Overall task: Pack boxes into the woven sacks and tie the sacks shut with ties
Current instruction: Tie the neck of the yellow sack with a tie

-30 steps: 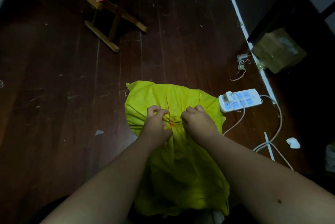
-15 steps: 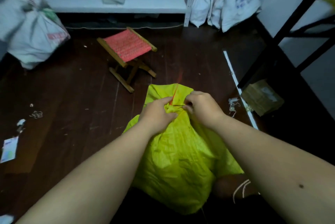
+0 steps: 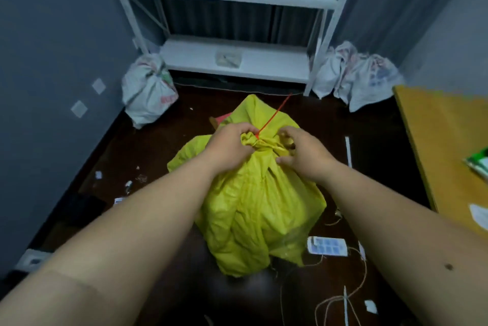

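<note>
1. I see the yellow sack (image 3: pixel 260 209) standing upright on the dark floor (image 3: pixel 148 156), mid-room, its neck bunched at the top.
2. A red tie (image 3: pixel 272 118) circles that neck; its free tail sticks up and away toward the shelf (image 3: pixel 232 61).
3. My left hand (image 3: pixel 231 147) grips the gathered neck from the left, fingers curled round the fabric.
4. My right hand (image 3: pixel 299 152) holds the neck from the right, fingers curled, thumb pressed on the sack just below.
5. White sacks (image 3: pixel 149 90) sit tied by the shelf's legs, left and right.
6. A power strip (image 3: pixel 327 246) lies on the floor just beside the sack's right base.
7. A table (image 3: pixel 446 146) edge shows at right.
</note>
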